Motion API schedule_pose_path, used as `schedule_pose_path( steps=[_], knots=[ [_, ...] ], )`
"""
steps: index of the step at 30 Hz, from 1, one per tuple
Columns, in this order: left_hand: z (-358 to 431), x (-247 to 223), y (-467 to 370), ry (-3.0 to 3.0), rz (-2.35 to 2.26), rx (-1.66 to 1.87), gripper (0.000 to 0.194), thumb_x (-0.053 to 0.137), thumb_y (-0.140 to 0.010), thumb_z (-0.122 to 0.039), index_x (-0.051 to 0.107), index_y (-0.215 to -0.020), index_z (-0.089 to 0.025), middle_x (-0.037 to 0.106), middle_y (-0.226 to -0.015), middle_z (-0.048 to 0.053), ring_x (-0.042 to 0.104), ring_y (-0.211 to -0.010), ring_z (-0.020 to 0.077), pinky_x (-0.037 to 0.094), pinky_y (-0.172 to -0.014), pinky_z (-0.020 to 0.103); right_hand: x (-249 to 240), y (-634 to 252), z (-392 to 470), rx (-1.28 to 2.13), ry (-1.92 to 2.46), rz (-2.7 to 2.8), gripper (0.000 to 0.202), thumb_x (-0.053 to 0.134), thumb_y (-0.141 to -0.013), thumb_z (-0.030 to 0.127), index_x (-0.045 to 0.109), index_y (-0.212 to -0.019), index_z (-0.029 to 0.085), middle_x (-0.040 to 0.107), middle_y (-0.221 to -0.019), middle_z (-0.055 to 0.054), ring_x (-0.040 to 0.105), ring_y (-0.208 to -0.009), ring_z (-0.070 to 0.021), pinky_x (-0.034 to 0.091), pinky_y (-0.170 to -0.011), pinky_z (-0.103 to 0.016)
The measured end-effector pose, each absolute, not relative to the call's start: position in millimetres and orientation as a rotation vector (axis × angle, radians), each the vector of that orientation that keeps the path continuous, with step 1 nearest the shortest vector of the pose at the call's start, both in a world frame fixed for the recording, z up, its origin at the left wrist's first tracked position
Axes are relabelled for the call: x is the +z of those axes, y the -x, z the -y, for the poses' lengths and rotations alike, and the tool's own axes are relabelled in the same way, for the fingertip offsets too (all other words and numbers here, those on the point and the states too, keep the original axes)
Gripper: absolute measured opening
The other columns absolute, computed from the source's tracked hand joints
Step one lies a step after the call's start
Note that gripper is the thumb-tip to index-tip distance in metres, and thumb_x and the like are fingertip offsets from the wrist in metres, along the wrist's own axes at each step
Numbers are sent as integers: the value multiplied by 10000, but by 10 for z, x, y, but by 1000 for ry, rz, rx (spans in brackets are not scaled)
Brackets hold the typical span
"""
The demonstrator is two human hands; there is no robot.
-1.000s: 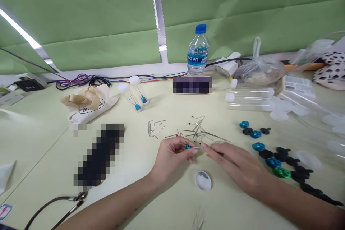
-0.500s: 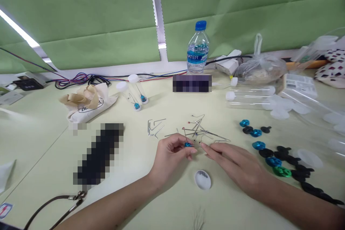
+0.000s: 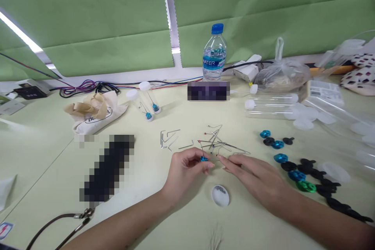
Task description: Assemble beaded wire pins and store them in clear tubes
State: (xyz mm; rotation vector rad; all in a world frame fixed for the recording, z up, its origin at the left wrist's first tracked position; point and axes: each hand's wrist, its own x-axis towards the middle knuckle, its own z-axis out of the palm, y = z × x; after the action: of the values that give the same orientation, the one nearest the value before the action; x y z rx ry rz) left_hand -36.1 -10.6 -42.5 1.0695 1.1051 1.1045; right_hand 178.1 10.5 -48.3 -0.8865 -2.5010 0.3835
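Between the thumb and fingers of my left hand (image 3: 189, 170) is a small blue metal part (image 3: 204, 159), with a thin wire rising from it to a small reddish tip. My right hand (image 3: 254, 177) lies close by on the right, fingertips pinched on a thin metal rod (image 3: 215, 159) that points at the blue part; the fingers hide most of it. Just beyond both hands lies a loose pile of thin metal rods and wires (image 3: 224, 143). A white cap (image 3: 220, 196) with small dark bits in it sits below the hands.
Bent hex keys (image 3: 168, 138) lie left of the pile. Blue, black and green parts (image 3: 297, 175) spread along the right. Clear tubes (image 3: 272, 105), a water bottle (image 3: 215, 56) and two upright tubes (image 3: 148, 101) stand or lie farther back. Fine wires (image 3: 216, 238) are at the front edge.
The blue part has turned slightly in my left fingers and sits a touch lower. The thin rod now shows as a line between the two hands. Both hands otherwise stay in place.
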Motion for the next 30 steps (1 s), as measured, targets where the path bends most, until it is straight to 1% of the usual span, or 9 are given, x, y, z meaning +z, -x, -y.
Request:
schedule_pose_path(
  steps=[4, 8, 11, 14, 16, 19, 25, 28, 30],
  knots=[
    [111, -428, 353, -1076, -1113, 1094, 101, 720, -731, -235, 676, -781, -160, 622, -701, 20, 550, -623, 123, 456, -641, 282, -490, -1782, -107, 355, 860, 2479, 377, 320, -952, 168, 512, -1266, 252, 655, -1010, -30, 640, -872, -153, 538, -753, -239],
    [122, -448, 345, -1067, -1091, 1094, 92, 714, -737, -224, 678, -784, -153, 623, -697, 23, 550, -635, 123, 455, -644, 277, -421, -1767, -121, 211, 774, 2513, 365, 302, -959, 161, 564, -1212, 173, 655, -952, -68, 631, -856, -159, 525, -740, -252],
    [132, -461, 340, -1058, -1077, 1101, 74, 709, -741, -207, 679, -777, -149, 623, -699, 24, 547, -634, 118, 452, -641, 269, -400, -1755, -122, 128, 737, 2520, 365, 307, -955, 147, 582, -1195, 133, 651, -887, -82, 620, -786, -158, 510, -674, -253],
    [140, -459, 337, -1066, -1070, 1091, 63, 704, -745, -196, 679, -779, -149, 620, -696, 19, 539, -628, 111, 447, -635, 259, -432, -1749, -116, 96, 760, 2543, 374, 318, -924, 91, 607, -1156, 146, 630, -793, -56, 584, -650, -143, 470, -572, -253],
    [141, -450, 335, -1080, -1071, 1081, 56, 702, -746, -188, 675, -775, -148, 617, -693, 16, 536, -624, 109, 446, -627, 255, -459, -1743, -112, 110, 788, 2545, 383, 322, -898, 61, 624, -1112, 160, 618, -773, -47, 567, -614, -142, 449, -544, -261],
    [140, -432, 335, -1109, -1075, 1079, 52, 696, -750, -186, 670, -764, -143, 619, -707, 21, 536, -622, 111, 447, -618, 255, -471, -1727, -110, 200, 830, 2499, 357, 343, -883, 53, 626, -1066, 172, 598, -765, -37, 554, -613, -138, 440, -545, -259],
    [150, -416, 328, -1156, -1070, 1049, 66, 676, -772, -207, 671, -756, -143, 604, -698, 18, 529, -623, 109, 433, -610, 252, -386, -1689, -119, 484, 800, 2409, 326, 355, -908, 77, 567, -1127, 192, 568, -743, -11, 557, -638, -117, 456, -561, -222],
    [144, -416, 321, -1124, -1085, 1048, 81, 681, -769, -217, 664, -744, -142, 591, -657, 9, 522, -611, 106, 424, -599, 247, -363, -1664, -115, 490, 795, 2394, 316, 358, -924, 91, 560, -1140, 204, 581, -724, 4, 571, -624, -104, 473, -567, -204],
    [129, -416, 321, -1079, -1089, 1044, 89, 686, -764, -220, 658, -737, -140, 585, -632, 4, 520, -596, 103, 419, -591, 246, -374, -1649, -114, 396, 811, 2395, 279, 383, -941, 137, 560, -1147, 200, 618, -758, -2, 604, -657, -110, 499, -604, -211]
  ],
)
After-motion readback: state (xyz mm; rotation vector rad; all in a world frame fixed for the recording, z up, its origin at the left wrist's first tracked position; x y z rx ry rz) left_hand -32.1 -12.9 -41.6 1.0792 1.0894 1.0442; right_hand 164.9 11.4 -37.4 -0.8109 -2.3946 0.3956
